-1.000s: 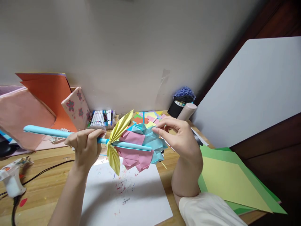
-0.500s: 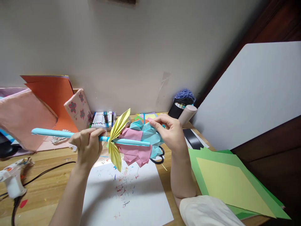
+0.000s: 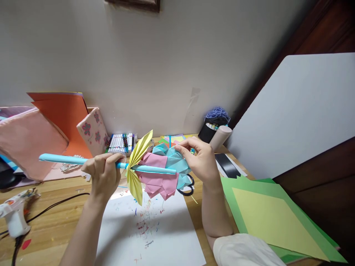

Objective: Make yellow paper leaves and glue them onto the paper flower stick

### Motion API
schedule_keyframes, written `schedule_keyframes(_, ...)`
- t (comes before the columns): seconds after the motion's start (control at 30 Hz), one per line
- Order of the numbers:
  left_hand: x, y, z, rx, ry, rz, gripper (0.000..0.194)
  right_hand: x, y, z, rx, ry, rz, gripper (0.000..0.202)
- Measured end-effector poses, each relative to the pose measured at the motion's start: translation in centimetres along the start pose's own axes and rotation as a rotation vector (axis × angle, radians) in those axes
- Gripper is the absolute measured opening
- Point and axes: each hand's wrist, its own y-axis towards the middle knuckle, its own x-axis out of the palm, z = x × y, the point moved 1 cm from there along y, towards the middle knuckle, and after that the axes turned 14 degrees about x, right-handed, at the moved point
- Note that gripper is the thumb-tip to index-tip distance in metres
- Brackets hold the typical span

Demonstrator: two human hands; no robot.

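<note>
A folded-paper flower (image 3: 158,175) with pink and light-blue petals lies sideways in the air above the table. Its stem (image 3: 62,159) is a rolled light-blue paper tube that runs across the back of the petals. Two pleated yellow paper leaves (image 3: 135,184) fan out where the stem meets the bloom. My left hand (image 3: 102,170) is wrapped round the stem, left of the leaves. With thumb and fingers, my right hand (image 3: 198,157) pinches the blue petals at the flower's upper right edge. Black scissor handles (image 3: 188,190) show partly behind the petals.
White paper (image 3: 149,236) with coloured marks lies below. A glue gun (image 3: 15,218) with a black cord stands at left, near a pink box (image 3: 30,144) and markers (image 3: 120,143). Green and yellow sheets (image 3: 277,221) lie right; a black pot (image 3: 207,132) and a pale cylinder (image 3: 221,137) stand behind.
The view has tipped up slightly, so most things sit a little lower. Both hands keep their hold on the flower, and my right hand has shifted slightly left along the petals.
</note>
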Motion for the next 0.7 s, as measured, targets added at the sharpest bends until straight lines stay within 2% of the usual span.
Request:
schedule_keyframes(0.37, 0.2, -0.1, 0.2, 0.017, -0.028, -0.001, 0.02, 0.2, 0.2, 0.1, 0.034, 0.005, -0.032, 0.019)
schedule_keyframes(0.43, 0.3, 0.0, 0.1, -0.009, -0.066, -0.037, 0.018, 0.1, 0.2, 0.2, 0.054, 0.029, -0.05, 0.022)
schedule_keyframes(0.6, 0.8, 0.6, -0.4, -0.057, -0.262, -0.21, 0.015, -0.4, 0.8, 0.9, 0.162, 0.101, -0.214, 0.033)
schedule_keyframes(0.7, 1.2, 0.9, -0.4, -0.11, -0.462, -0.3, 0.015, -0.8, 1.7, 2.0, 0.185, 0.133, -0.167, 0.036)
